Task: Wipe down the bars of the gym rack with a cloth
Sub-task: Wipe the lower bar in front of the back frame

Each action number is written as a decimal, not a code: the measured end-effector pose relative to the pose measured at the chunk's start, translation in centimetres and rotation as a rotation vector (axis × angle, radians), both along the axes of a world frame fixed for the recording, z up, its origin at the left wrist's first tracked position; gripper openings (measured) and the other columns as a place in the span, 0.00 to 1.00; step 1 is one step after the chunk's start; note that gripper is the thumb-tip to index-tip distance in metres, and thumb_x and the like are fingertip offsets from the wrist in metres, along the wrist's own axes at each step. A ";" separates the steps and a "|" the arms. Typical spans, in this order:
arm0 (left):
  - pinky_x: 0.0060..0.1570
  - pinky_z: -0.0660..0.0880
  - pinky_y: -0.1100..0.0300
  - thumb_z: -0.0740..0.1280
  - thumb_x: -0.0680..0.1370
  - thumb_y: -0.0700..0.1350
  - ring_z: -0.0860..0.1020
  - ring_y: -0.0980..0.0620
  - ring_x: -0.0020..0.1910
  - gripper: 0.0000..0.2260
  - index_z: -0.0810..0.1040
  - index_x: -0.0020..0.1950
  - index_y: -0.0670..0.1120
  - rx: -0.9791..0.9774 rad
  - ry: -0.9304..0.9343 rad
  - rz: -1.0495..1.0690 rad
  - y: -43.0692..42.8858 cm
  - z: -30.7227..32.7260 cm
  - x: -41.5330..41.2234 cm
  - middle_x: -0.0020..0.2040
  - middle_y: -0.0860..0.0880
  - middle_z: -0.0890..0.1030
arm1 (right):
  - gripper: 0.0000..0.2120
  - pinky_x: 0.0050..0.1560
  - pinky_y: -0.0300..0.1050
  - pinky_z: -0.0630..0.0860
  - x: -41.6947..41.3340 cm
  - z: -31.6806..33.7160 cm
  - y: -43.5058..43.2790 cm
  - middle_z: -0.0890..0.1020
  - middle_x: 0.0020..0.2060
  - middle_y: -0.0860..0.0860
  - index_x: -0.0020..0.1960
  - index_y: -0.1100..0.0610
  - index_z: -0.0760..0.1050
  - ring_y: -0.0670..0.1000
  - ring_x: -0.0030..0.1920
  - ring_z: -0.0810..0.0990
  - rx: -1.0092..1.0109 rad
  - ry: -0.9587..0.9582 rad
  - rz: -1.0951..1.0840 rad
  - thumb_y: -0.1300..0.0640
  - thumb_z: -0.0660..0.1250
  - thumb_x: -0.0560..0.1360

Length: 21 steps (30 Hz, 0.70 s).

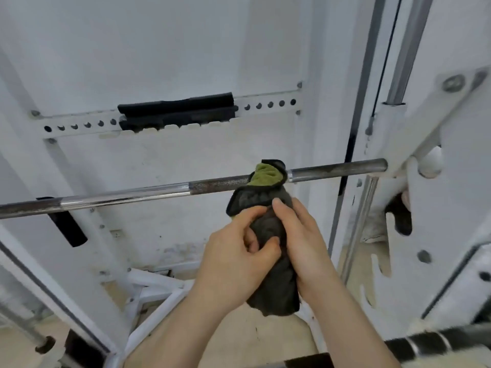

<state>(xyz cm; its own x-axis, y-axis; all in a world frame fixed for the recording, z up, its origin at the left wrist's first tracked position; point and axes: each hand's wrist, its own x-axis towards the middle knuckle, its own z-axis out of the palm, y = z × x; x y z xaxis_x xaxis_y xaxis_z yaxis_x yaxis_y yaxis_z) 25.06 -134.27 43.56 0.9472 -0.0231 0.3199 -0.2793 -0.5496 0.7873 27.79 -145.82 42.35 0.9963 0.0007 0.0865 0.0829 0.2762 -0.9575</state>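
Note:
A steel bar (132, 193) runs across the view, chrome in the middle and knurled dark towards its ends, its right end at the white rack upright (414, 144). A dark grey cloth with a green inner side (265, 176) is draped over the bar near its right part and hangs down bunched. My left hand (239, 258) grips the hanging cloth from the left. My right hand (303, 245) grips it from the right, both just below the bar.
Behind the bar a white perforated crossbeam (79, 126) carries a black pad (178, 110). A black handle (66, 227) sticks out at the left. White frame tubes (156, 288) lie low. Another knurled bar (430, 343) shows at the bottom right.

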 end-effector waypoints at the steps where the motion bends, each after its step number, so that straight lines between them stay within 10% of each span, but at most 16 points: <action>1: 0.34 0.69 0.64 0.69 0.71 0.49 0.72 0.60 0.28 0.12 0.76 0.52 0.61 -0.008 0.007 0.004 -0.7 0.1 -0.5 0.27 0.56 0.74 | 0.10 0.54 0.55 0.80 -0.5 0.1 -0.8 0.84 0.46 0.56 0.50 0.54 0.80 0.54 0.49 0.84 -0.021 -0.022 -0.022 0.49 0.65 0.78; 7: 0.32 0.67 0.66 0.70 0.68 0.53 0.71 0.58 0.30 0.09 0.73 0.36 0.51 0.065 -0.110 -0.122 -4.3 0.5 -4.0 0.29 0.55 0.73 | 0.06 0.56 0.59 0.79 -5.1 0.9 -6.0 0.85 0.46 0.52 0.51 0.53 0.82 0.53 0.49 0.83 -0.102 -0.113 -0.219 0.55 0.66 0.78; 15: 0.41 0.78 0.59 0.71 0.69 0.52 0.83 0.48 0.42 0.09 0.86 0.42 0.49 -0.513 0.135 -0.637 -6.7 -0.4 -9.6 0.40 0.46 0.84 | 0.11 0.62 0.56 0.76 -12.9 1.7 -13.8 0.82 0.55 0.48 0.59 0.49 0.77 0.51 0.58 0.80 -0.098 -0.115 -0.664 0.50 0.63 0.79; 21: 0.48 0.77 0.65 0.66 0.75 0.42 0.84 0.51 0.50 0.11 0.83 0.55 0.43 -0.445 0.217 -0.943 -10.8 -0.1 -13.1 0.49 0.48 0.86 | 0.15 0.56 0.29 0.67 -18.4 3.4 -18.5 0.75 0.54 0.45 0.66 0.50 0.76 0.41 0.54 0.72 -0.920 -0.244 -0.910 0.52 0.61 0.81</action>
